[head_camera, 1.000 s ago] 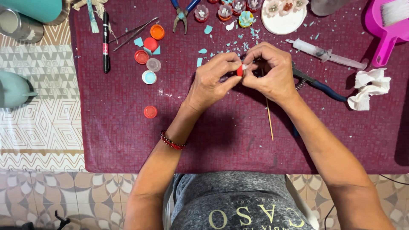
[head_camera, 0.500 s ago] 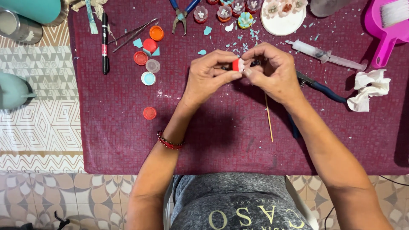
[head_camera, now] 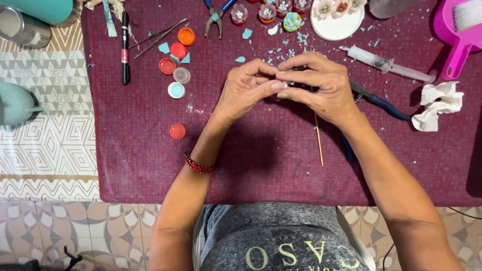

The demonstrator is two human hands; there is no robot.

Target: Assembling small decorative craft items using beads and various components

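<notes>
**Two hands pinching a small piece over a maroon work cloth**

Left hand (head_camera: pixel 246 93): fingers curled narrow, thumb and fingertips closed on a small piece (head_camera: pixel 282 84), of which only a pale speck with a trace of red shows between the fingers. Beaded red bracelet (head_camera: pixel 199 164) at the wrist.

Right hand (head_camera: pixel 321 88): fingers bent over and meeting the left fingertips at the same small piece; grip tight, palm down. What else it encloses cannot be told.

The piece is held above the far middle of the cloth, clear of its surface.

Maroon cloth (head_camera: pixel 150 150): woven, matte, rectangular, speckled with pale turquoise chips near the far edge.

Left group: round bottle caps, one orange (head_camera: pixel 186 35), two red (head_camera: pixel 167 65), one clear (head_camera: pixel 181 75), one with a light blue centre (head_camera: pixel 176 90); a lone red cap (head_camera: pixel 177 131) nearer. Black marker (head_camera: pixel 125 47) with a red band label, lying lengthwise. Thin metal tweezers (head_camera: pixel 158 36).

Far edge: blue-handled pliers (head_camera: pixel 216 15); small flower-shaped pieces in caps (head_camera: pixel 266 12); white round disc (head_camera: pixel 334 25) bearing more flowers.

Right: clear plastic syringe (head_camera: pixel 386 64), slanted; pink plastic dustpan (head_camera: pixel 454 35); crumpled white tissue (head_camera: pixel 437 104); dark-handled tool (head_camera: pixel 381 103), partly hidden by the right wrist. Thin wooden stick (head_camera: pixel 319 143) lies beneath the right forearm.

Off the cloth, left: patterned geometric mat (head_camera: pixel 45 125), metal cup (head_camera: pixel 20 27), teal vessel (head_camera: pixel 15 103).
</notes>
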